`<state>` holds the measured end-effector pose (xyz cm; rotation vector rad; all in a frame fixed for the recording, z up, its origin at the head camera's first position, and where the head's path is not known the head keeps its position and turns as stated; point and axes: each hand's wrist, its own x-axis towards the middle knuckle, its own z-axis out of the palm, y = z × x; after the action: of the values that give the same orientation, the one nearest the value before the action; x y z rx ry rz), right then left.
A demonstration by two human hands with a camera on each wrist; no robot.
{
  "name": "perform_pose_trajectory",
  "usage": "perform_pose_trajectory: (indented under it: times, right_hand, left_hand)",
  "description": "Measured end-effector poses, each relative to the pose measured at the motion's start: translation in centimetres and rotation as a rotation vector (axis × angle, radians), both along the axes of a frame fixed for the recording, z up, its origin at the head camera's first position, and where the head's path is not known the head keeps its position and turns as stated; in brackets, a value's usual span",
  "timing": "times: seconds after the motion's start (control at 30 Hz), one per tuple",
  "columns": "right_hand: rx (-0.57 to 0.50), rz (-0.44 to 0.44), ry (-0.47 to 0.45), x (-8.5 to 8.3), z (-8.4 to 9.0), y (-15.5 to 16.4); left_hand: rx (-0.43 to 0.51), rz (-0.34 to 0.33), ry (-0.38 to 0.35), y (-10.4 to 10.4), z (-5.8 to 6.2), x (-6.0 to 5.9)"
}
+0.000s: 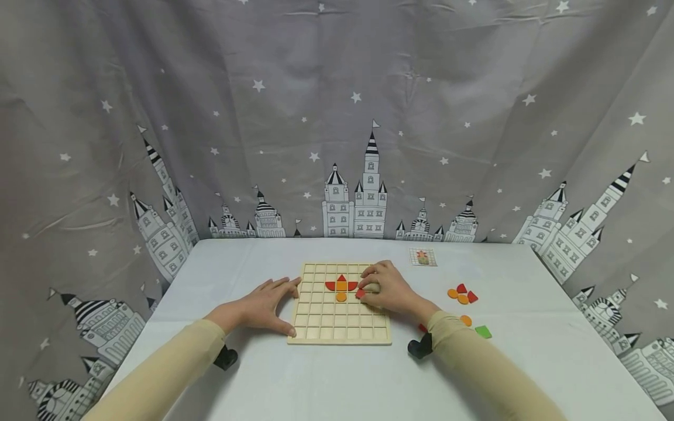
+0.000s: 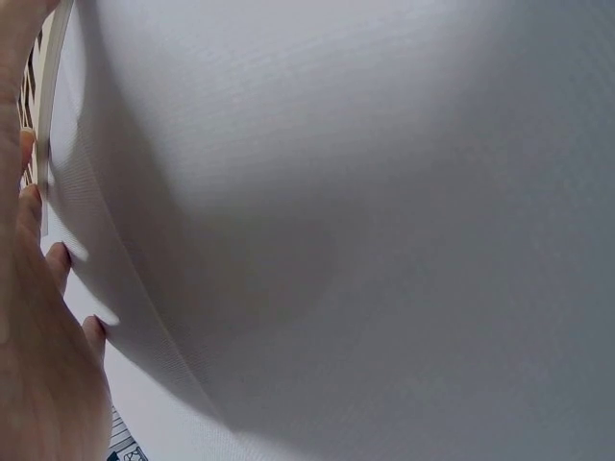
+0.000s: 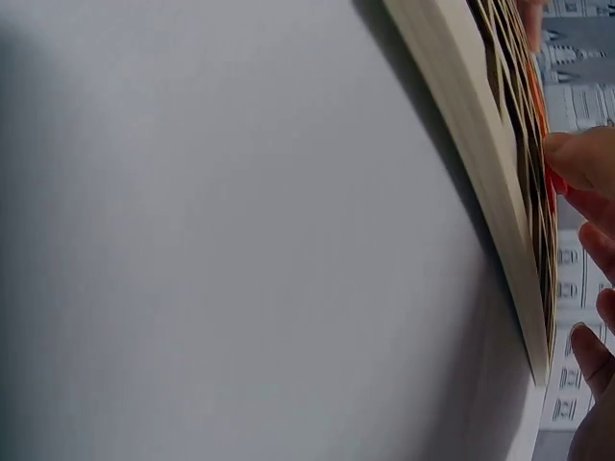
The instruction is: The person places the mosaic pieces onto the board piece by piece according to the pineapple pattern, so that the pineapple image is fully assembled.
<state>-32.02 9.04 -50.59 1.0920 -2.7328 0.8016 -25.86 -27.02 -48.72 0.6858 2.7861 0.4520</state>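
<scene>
A wooden grid board (image 1: 339, 318) lies mid-table. On it sit a red triangle (image 1: 341, 278), two red corner pieces, an orange square (image 1: 341, 286) and an orange half-round (image 1: 341, 297), forming a small figure. My right hand (image 1: 368, 286) rests on the board's right part, fingers curled, pinching a red piece (image 1: 360, 293) just right of the figure. In the right wrist view the thumb (image 3: 578, 158) presses that red piece (image 3: 555, 182) onto the board (image 3: 480, 163). My left hand (image 1: 279, 298) lies flat against the board's left edge, fingers straight; the left wrist view shows its fingers (image 2: 38, 317) on the cloth.
Loose orange and red pieces (image 1: 462, 293), another orange piece (image 1: 466, 320) and a green piece (image 1: 482, 331) lie right of the board. A small pattern card (image 1: 423, 257) sits at the back right. A star-and-castle curtain hangs behind the white table (image 1: 326, 380).
</scene>
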Motion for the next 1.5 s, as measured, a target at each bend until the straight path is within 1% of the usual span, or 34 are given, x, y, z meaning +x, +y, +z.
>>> perform_pose_trajectory:
  times: [0.23, 0.5, 0.77, 1.07, 1.23, 1.37, 1.5]
  right_hand:
    - [-0.001, 0.048, -0.042, 0.2, -0.2, -1.3]
    - [-0.012, 0.055, -0.059, 0.4, 0.1, -1.6]
    - [-0.048, 0.029, -0.059, 0.4, -0.2, -1.6]
    - [-0.054, -0.044, -0.072, 0.4, -0.6, -2.0]
    - [-0.071, -0.056, -0.074, 0.6, -0.5, -2.0]
    - [-0.056, -0.066, -0.064, 0.8, -0.4, -2.0]
    - [-0.035, -0.065, -0.044, 1.0, -0.2, -1.6]
  left_hand:
    - [-0.014, -0.001, -0.003, 0.1, 0.0, 0.0]
    - [-0.011, 0.007, -0.009, 0.0, 0.0, -0.1]
    - [0.006, -0.004, 0.003, 0.0, -0.2, -0.2]
    - [0.013, -0.013, 0.013, 0.0, -0.1, -0.2]
    - [0.012, -0.009, 0.011, 0.0, -0.1, -0.3]
    - [0.008, 0.002, 0.001, 0.1, -0.1, -0.2]
    - [0.009, -0.003, 0.003, 0.1, -0.1, -0.2]
